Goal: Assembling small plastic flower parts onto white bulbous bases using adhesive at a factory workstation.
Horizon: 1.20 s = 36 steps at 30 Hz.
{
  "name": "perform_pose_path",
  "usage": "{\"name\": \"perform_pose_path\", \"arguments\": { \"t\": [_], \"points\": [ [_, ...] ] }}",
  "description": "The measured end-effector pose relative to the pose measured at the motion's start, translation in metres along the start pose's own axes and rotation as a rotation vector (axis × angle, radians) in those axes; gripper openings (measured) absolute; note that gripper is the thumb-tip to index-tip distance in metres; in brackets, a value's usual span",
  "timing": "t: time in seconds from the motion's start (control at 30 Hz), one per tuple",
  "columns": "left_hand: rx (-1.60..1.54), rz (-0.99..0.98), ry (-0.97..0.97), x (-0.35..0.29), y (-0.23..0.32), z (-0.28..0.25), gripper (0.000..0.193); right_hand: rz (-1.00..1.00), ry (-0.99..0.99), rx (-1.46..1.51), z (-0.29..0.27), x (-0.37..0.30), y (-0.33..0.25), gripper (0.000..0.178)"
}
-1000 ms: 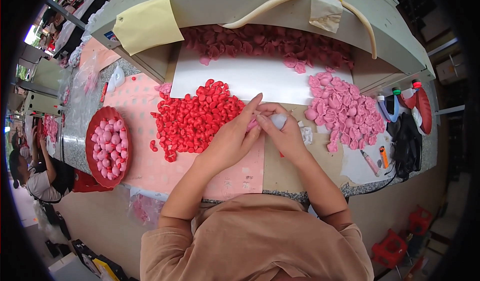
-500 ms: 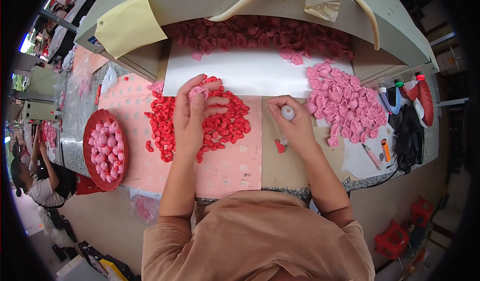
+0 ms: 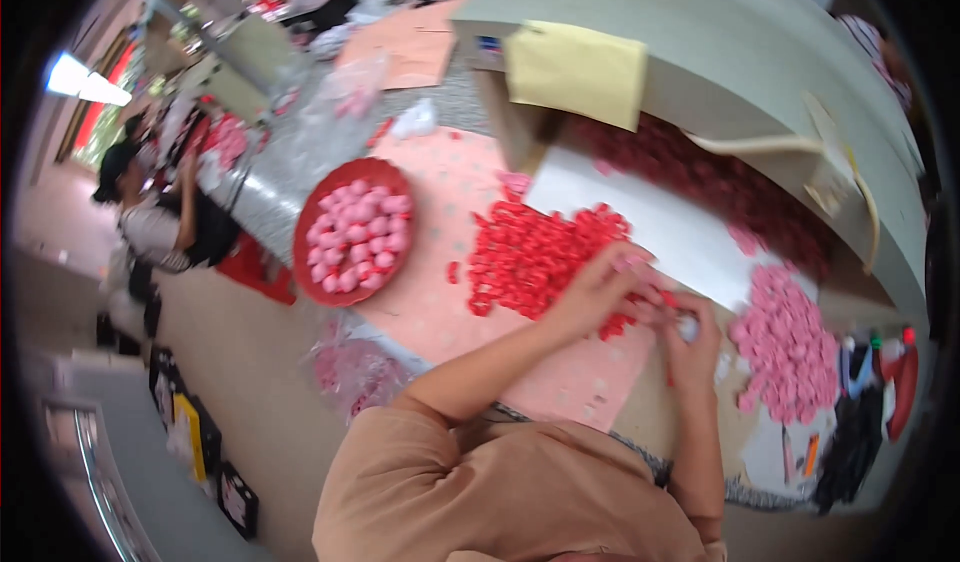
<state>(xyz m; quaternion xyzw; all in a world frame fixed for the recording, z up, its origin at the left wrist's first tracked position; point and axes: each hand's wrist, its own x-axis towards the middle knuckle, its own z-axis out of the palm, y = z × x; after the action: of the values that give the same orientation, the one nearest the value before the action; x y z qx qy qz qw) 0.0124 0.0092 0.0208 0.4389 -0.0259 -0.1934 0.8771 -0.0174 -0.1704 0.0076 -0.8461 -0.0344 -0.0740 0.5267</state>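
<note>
My left hand [image 3: 603, 290] is closed around a pink petal-like piece [image 3: 638, 270], blurred by motion. Just to its right, my right hand [image 3: 694, 347] has its fingers wrapped round a small whitish bottle [image 3: 688, 326]. The fingertips of both hands meet or nearly meet, and a bit of red shows at the right fingertips, too smeared to make out. Beside and behind the left hand spreads a heap of small glossy red pieces [image 3: 530, 257]. To the right of the right hand lies a pile of pink cupped pieces [image 3: 785, 347].
A red bowl [image 3: 301, 224] of pink-and-red balls stands at the left. Beyond the white sheet [image 3: 640, 217], more pink pieces lie under a grey-green shelf [image 3: 720, 47]. An orange cutter [image 3: 811, 455] and a black bag [image 3: 852, 447] are at the right. Another person [image 3: 160, 212] sits far left.
The view has swung toward the left. My hands, apart before, have come together, with the pink piece still in the left and the bottle still in the right.
</note>
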Motion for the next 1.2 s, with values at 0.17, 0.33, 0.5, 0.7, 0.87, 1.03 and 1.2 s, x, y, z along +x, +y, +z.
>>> {"name": "perform_pose_path", "arguments": {
  "t": [0.17,0.33,0.5,0.7,0.87,1.03,1.2],
  "points": [
    [0.078,-0.057,-0.099,-0.001,-0.031,0.013,0.022,-0.149,0.212,-0.112,-0.003,-0.005,-0.011,0.014],
    [0.083,0.023,-0.046,0.003,-0.035,0.004,0.024,-0.282,0.123,-0.037,0.003,0.000,-0.002,0.014],
    [0.041,-0.038,-0.121,0.005,-0.039,0.011,0.025,0.183,0.098,0.269,-0.010,0.001,-0.016,0.026],
    [0.132,-0.097,-0.030,0.000,-0.018,0.005,0.040,0.304,-0.025,0.347,-0.011,0.003,-0.017,0.027],
    [0.120,-0.086,-0.016,0.001,-0.017,0.008,0.039,0.449,-0.077,0.615,-0.019,0.005,-0.008,0.027],
    [0.370,0.030,-0.043,0.000,-0.024,0.008,0.033,0.403,-0.146,0.682,-0.023,0.002,-0.006,0.030],
    [0.467,0.072,-0.001,-0.001,-0.024,0.011,0.031,0.325,-0.141,0.573,-0.022,0.003,-0.005,0.029]
  ]
}}
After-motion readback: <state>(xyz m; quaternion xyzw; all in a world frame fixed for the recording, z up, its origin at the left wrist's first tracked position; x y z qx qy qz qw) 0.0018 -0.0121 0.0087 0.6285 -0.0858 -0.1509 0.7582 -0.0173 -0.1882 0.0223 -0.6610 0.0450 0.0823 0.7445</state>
